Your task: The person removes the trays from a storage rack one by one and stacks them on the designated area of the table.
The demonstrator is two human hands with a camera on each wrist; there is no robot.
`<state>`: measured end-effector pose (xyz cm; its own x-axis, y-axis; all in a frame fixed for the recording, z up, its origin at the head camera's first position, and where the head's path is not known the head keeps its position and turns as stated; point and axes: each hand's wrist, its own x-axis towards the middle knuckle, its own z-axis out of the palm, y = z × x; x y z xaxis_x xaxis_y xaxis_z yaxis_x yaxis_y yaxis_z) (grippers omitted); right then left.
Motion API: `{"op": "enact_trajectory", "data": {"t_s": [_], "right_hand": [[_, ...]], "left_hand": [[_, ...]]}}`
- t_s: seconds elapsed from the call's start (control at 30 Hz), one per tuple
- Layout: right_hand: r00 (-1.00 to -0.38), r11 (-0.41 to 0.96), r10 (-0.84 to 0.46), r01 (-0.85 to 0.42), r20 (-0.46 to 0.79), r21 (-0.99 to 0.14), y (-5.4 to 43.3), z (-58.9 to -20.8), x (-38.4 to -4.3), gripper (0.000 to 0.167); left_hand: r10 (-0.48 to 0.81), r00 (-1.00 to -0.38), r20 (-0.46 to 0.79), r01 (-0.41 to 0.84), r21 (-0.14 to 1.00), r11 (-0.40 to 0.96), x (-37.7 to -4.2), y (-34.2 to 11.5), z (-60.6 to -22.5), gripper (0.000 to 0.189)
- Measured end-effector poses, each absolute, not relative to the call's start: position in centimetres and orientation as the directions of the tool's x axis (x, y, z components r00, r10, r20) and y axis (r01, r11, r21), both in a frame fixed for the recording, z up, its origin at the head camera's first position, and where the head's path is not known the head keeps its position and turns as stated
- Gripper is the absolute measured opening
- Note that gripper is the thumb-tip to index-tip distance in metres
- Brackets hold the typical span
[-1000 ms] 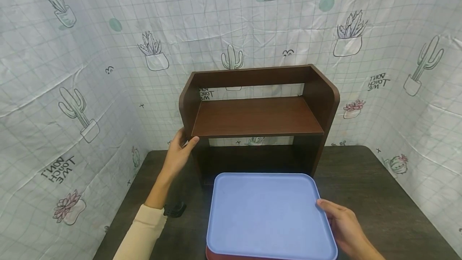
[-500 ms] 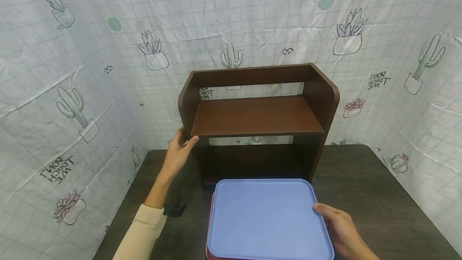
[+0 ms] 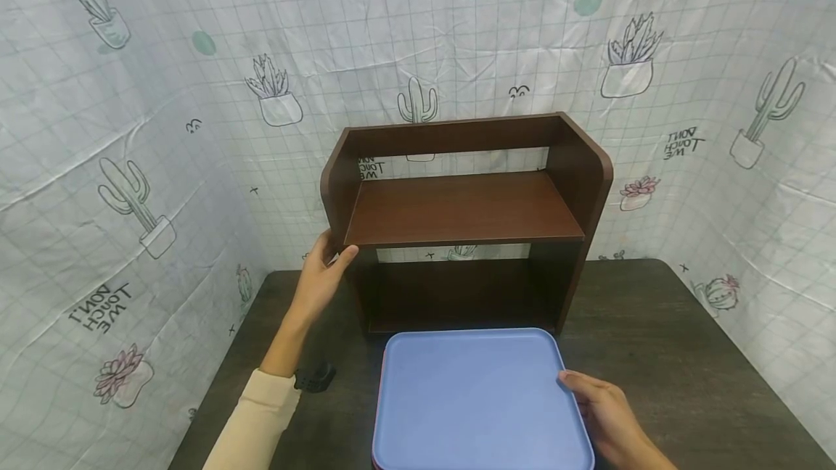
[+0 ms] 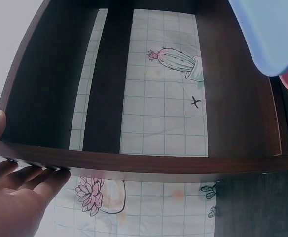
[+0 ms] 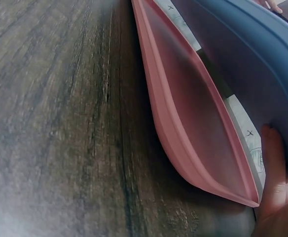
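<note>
A small dark-brown two-tier shelf point(image 3: 464, 210) stands at the back of the table. My left hand point(image 3: 318, 283) grips its left side panel point(image 4: 149, 162), thumb at the inner side and fingers along the outside. My right hand point(image 3: 606, 412) holds a blue rectangular tray point(image 3: 480, 401) by its right edge, thumb on top; the other fingers are hidden beneath it in the head view. Under the blue tray a pink tray point(image 5: 161, 101) lies on the table, with a gap between the two in the right wrist view. Most of the pink tray is hidden in the head view.
The dark wood-grain table point(image 3: 692, 368) extends to both sides of the shelf. A white cloth point(image 3: 215, 201) printed with cacti hangs around the back and sides. On the left wrist is a black strap-mounted device point(image 3: 316, 378).
The blue tray has shifted left and toward me, away from the shelf, with my right hand moving along with it. My left hand has stayed on the shelf's side panel.
</note>
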<state>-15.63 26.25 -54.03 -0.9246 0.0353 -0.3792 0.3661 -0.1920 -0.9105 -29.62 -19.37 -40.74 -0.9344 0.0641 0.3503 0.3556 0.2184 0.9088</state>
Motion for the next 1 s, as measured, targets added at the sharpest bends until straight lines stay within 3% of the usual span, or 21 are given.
{"op": "enact_trajectory", "data": {"t_s": [0.37,0.77,1.0], "right_hand": [[-0.918,-0.172,0.035,0.385,-0.396,-0.907,25.87,-54.28,-15.91,0.023],[-0.917,-0.152,0.018,0.391,-0.399,-0.907,25.9,-54.69,-16.1,0.014],[-0.917,-0.056,-0.01,0.4,-0.4,-0.915,26.06,-54.9,-16.09,0.054]], "left_hand": [[0.06,-0.935,0.349,0.353,0.908,0.227,-29.54,-19.36,-40.58,0.069],[0.061,-0.937,0.344,0.349,0.91,0.225,-29.53,-19.31,-40.64,0.07],[0.059,-0.936,0.346,0.35,0.91,0.223,-29.5,-19.4,-40.65,0.069]]}}
